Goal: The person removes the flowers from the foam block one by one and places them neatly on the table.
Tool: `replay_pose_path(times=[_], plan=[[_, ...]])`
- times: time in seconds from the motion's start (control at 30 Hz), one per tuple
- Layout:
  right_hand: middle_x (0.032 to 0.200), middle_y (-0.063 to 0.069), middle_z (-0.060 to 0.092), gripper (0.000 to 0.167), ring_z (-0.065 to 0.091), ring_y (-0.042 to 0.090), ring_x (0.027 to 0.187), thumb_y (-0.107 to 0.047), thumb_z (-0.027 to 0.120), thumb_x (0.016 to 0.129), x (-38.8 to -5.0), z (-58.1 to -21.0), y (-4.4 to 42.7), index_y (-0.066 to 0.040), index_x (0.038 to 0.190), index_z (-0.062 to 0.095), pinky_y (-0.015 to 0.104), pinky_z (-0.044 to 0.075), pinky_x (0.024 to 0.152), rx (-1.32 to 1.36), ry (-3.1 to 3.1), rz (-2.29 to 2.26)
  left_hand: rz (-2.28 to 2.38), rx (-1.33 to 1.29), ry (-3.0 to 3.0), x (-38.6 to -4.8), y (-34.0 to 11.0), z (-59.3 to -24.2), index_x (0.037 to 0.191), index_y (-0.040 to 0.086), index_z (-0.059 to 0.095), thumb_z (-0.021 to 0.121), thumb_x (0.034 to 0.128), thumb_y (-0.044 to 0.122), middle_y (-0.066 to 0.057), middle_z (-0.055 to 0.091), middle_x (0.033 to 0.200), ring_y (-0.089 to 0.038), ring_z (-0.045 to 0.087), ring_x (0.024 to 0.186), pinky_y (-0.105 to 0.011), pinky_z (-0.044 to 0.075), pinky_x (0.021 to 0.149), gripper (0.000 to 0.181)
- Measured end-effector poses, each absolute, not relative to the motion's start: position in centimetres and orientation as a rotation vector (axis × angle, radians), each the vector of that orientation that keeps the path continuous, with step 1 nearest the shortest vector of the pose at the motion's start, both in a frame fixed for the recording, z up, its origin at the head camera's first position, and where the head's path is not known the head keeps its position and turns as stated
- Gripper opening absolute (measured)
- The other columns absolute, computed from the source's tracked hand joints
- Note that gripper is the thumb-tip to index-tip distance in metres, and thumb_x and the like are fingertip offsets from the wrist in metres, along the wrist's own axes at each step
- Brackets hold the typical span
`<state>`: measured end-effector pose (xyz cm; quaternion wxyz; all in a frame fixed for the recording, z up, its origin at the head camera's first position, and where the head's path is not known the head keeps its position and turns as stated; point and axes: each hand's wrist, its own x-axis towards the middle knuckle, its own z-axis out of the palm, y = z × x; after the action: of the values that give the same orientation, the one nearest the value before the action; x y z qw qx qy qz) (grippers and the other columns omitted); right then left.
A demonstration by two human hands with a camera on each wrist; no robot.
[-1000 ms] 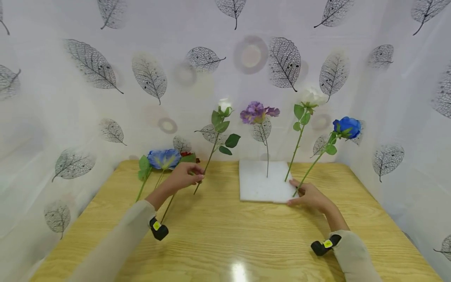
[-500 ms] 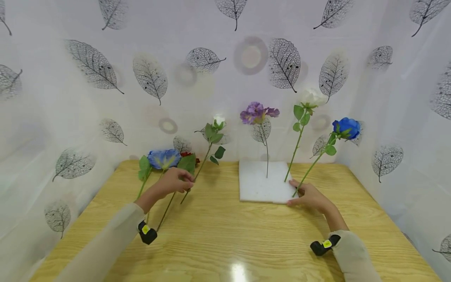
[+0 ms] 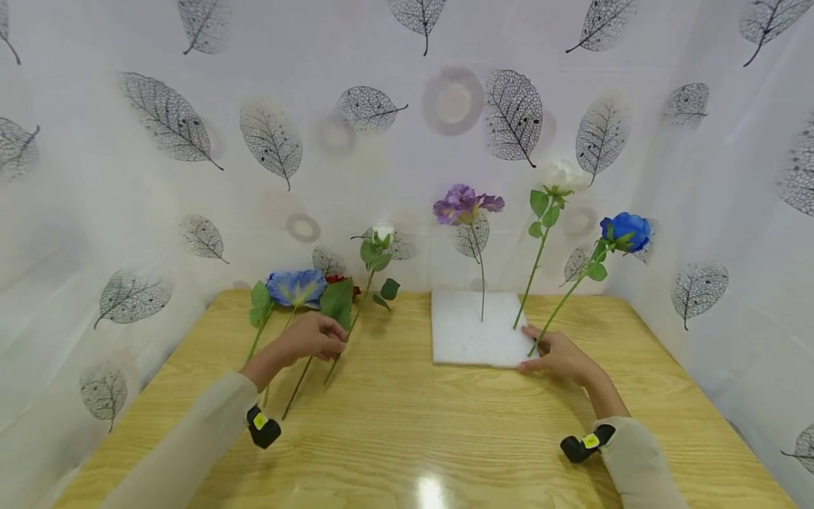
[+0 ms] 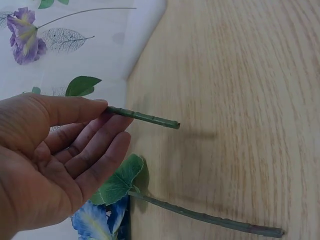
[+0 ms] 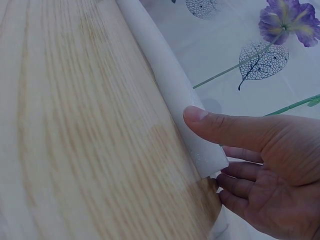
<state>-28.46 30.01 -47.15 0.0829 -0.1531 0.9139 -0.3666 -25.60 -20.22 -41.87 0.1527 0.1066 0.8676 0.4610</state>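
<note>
One white flower (image 3: 376, 261) is pinched by its stem between the thumb and fingertips of the left hand (image 3: 314, 336), the bloom beyond the fingers and the cut end jutting out on their near side, seemingly just above the table (image 3: 420, 424). Its long axis slants away from the person and a little rightward. Well apart to that hand's right lies the white block (image 3: 473, 343); the right hand (image 3: 559, 353) is nearer, touching it, thumb and fingers holding its near right corner. The flower has a small, cupped bloom, green leaves and a thin, jointed, dark green stem.
</note>
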Motion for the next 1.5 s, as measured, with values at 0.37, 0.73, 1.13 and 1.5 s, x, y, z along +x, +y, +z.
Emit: replay_pose_path(times=[0.37,0.73,1.13,1.5], plan=[[0.157,0.029,0.034,0.095,0.042,0.029,0.121,-0.031,0.09,0.079,-28.5,-47.0,30.1,0.004,0.152,0.04,0.015,0.034,0.088,-0.456,2.745,-1.072,1.315,0.286,2.417,-25.0,-20.2,-42.5,0.114,-0.013,0.068,0.069,0.0931,0.005,-0.017,0.074,0.095,-0.016,0.07,0.078,-0.04,0.064,0.076,0.028],[0.157,0.028,0.035,0.093,0.043,0.031,0.129,-0.03,0.089,0.08,-28.4,-47.1,30.1,0.004,0.152,0.04,0.014,0.036,0.09,-0.463,2.735,-1.084,1.267,0.265,2.343,-24.6,-20.3,-42.7,0.101,-0.011,0.07,0.069,0.0905,0.002,-0.009,0.071,0.082,-0.015,0.067,0.071,-0.039,0.063,0.072,0.016],[0.157,0.029,0.033,0.094,0.026,0.048,0.149,-0.028,0.088,0.081,-28.4,-47.1,29.9,0.006,0.153,0.037,0.061,0.032,0.117,-0.455,2.705,-1.113,1.216,0.236,2.313,-24.7,-20.6,-43.2,0.092,-0.007,0.07,0.069,0.0909,0.002,-0.005,0.069,0.075,-0.014,0.07,0.068,-0.04,0.065,0.073,0.009],[0.157,0.028,0.033,0.094,0.029,0.046,0.148,-0.027,0.088,0.081,-28.3,-47.1,29.9,0.006,0.153,0.036,0.058,0.035,0.116,-0.447,2.699,-1.119,1.138,0.206,2.343,-24.5,-21.0,-43.8,0.095,-0.004,0.073,0.071,0.0904,0.002,-0.008,0.073,0.079,-0.017,0.073,0.068,-0.037,0.064,0.068,0.008]])
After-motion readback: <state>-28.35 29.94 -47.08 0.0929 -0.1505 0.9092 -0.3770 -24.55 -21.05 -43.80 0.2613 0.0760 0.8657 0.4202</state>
